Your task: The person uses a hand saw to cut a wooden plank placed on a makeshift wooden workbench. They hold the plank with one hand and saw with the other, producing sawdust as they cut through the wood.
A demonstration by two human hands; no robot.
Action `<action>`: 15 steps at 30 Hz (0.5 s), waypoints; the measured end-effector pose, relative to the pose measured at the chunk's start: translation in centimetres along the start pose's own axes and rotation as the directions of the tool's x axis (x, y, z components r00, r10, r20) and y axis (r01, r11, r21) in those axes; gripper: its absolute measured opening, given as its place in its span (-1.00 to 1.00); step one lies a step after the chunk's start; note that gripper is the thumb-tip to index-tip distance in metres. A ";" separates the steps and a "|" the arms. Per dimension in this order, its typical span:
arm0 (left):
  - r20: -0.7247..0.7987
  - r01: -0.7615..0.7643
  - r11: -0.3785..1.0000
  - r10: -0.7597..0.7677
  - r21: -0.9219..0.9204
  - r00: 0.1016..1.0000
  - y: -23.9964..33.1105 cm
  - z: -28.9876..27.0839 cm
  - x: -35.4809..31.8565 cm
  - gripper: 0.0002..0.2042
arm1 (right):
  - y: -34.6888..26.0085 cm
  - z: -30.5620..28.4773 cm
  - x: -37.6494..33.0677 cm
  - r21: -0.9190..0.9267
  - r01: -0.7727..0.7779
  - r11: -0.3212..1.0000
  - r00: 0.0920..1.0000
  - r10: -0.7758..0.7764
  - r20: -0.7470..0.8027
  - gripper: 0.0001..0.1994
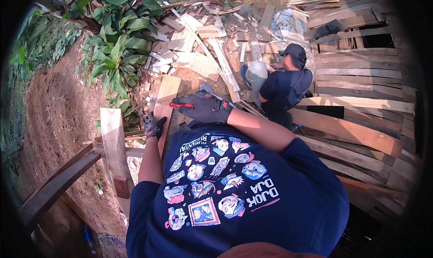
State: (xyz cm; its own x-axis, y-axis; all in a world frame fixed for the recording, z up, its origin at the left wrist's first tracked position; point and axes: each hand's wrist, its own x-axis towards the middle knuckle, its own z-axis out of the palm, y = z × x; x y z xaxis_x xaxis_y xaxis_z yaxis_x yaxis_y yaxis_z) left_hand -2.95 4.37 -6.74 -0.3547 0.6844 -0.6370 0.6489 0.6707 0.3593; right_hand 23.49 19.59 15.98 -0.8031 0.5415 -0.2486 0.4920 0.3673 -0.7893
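Work on the pale plank (pixel 168 89) looks under way rather than finished, as far as I can judge from where I stand. The plank lies lengthwise in front of the person, its far end in sunlight and its near part in shade, between the two gloved hands. The right hand (pixel 203 105) is closed around a slim red tool (pixel 182 105), its tip pointing left over the plank (whether it touches the wood, I cannot tell). The left hand (pixel 154 126) is at the plank's left edge, thumb toward the face; how firmly its fingers close there is hidden from me. No fresh line or cut shows on the plank, so I would call that part not yet done, or at least not visible. Beyond, a litter of offcuts (pixel 194 37) covers the dirt, which suggests that plenty of sawing is already behind this site. A broad board (pixel 112 127) stands at the left near a dark beam (pixel 58 186), while on the right a crouching co-worker (pixel 288 80) sits beside a gappy wooden deck (pixel 356 80), its open gaps hinting that more remains there.
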 end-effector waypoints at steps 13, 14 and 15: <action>-0.053 -0.048 0.999 0.048 0.002 0.997 8.7 0.6 2.0 -0.13 | 0.7 -4.9 -4.4 0.037 -0.206 0.978 0.974 0.208 -0.085 -0.56; -0.073 -0.047 0.998 0.049 0.033 0.996 9.6 0.6 2.0 -0.14 | 1.0 -4.9 -4.4 0.056 -0.177 0.983 0.978 0.182 -0.099 -0.55; -0.088 -0.050 0.997 0.055 0.061 0.995 11.0 0.5 1.7 -0.16 | 1.4 -4.8 -4.6 0.071 -0.154 0.985 0.980 0.162 -0.115 -0.55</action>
State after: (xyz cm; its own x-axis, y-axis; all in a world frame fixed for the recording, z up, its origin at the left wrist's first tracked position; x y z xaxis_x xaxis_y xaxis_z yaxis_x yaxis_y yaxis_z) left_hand 3.92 12.74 -4.22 -0.3762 0.7427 -0.5540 0.7055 0.6172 0.3484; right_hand 29.48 21.27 18.66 -0.6690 0.6769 -0.3071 0.5850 0.2245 -0.7793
